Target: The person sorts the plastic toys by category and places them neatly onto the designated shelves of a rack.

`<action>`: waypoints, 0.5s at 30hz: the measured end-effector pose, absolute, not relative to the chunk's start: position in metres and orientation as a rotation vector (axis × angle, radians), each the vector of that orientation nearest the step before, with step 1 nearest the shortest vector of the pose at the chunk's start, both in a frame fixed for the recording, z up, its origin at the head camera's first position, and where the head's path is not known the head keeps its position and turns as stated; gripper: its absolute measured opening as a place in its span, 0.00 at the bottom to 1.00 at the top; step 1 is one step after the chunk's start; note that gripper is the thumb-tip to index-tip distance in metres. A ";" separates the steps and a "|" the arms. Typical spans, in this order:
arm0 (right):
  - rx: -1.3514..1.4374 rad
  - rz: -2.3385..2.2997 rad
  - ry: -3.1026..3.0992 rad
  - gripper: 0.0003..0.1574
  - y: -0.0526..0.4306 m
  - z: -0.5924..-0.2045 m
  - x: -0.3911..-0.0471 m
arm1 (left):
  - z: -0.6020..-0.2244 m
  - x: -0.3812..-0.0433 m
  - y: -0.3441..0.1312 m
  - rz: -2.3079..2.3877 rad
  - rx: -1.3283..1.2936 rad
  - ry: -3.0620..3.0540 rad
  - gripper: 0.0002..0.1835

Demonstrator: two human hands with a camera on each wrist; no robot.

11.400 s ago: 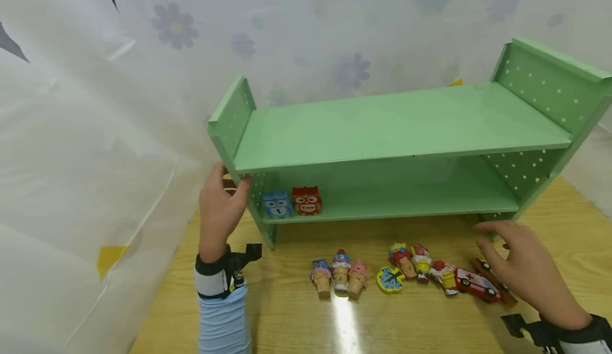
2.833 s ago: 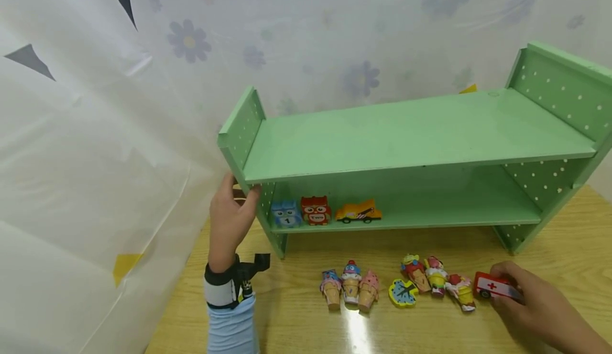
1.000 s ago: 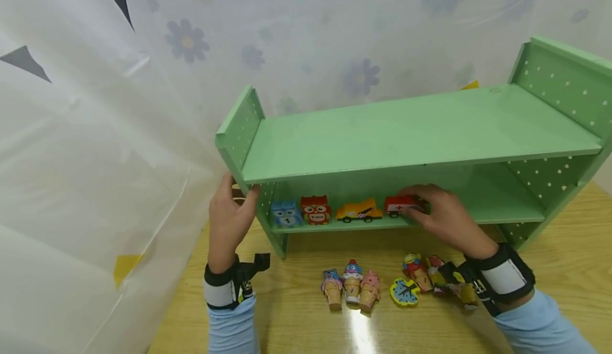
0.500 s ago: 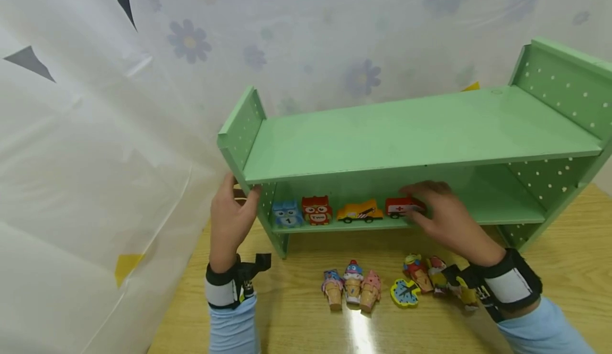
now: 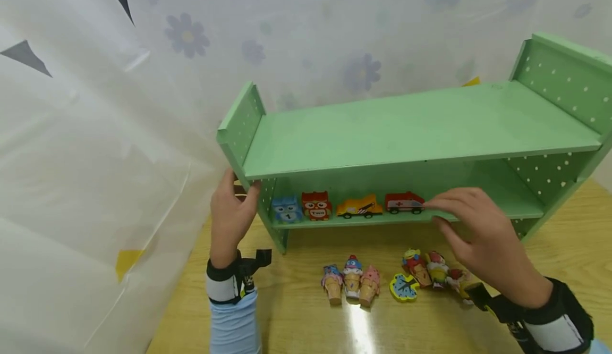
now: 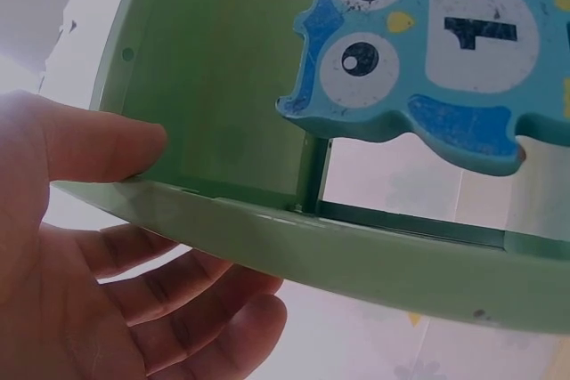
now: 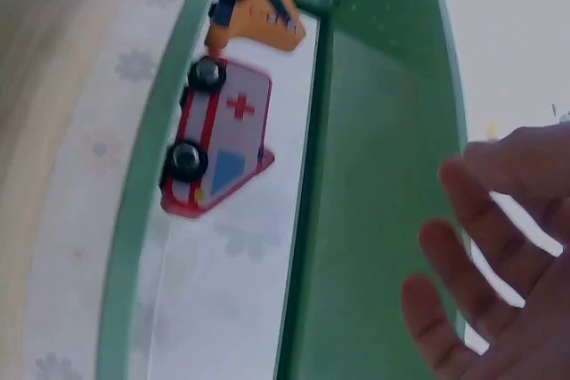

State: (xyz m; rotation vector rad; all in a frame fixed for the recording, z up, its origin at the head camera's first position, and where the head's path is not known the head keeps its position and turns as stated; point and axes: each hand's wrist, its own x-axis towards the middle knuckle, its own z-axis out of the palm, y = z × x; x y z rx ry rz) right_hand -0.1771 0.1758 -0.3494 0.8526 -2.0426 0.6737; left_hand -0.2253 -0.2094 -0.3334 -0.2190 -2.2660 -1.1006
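My left hand (image 5: 232,213) grips the left side panel of a green shelf (image 5: 411,131); in the left wrist view the thumb lies inside the panel and the fingers outside it. My right hand (image 5: 483,237) hangs in front of the lower board with its fingers apart, holding nothing. Just left of its fingertips stands a red and white toy ambulance (image 5: 404,203), upright on the lower board. Further left along that board are an orange toy tow truck (image 5: 359,207), a red owl block (image 5: 316,205) and a blue owl block (image 5: 287,209).
On the wooden table (image 5: 296,322) in front lie several ice-cream-cone figures (image 5: 353,279), a yellow-edged blue tree-like piece (image 5: 404,287) and more small figures (image 5: 416,269), some partly behind the right wrist camera. A flowered sheet (image 5: 306,40) hangs behind the shelf.
The orange tow truck and then the ambulance have gone from the table to the lower board. My right hand has let go of the ambulance and drawn back right. The left hand keeps its grip.
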 end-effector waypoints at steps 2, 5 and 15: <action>0.920 0.645 -1.999 0.27 0.171 -0.357 -0.171 | -0.334 -0.224 -0.209 -1.106 -0.218 -2.271 0.23; 1.008 0.572 -2.047 0.28 0.165 -0.373 -0.163 | -0.334 -0.224 -0.209 -1.109 -0.217 -2.279 0.23; 1.176 0.290 -2.406 0.24 0.156 -0.434 -0.160 | -0.335 -0.225 -0.210 -1.107 -0.218 -2.273 0.22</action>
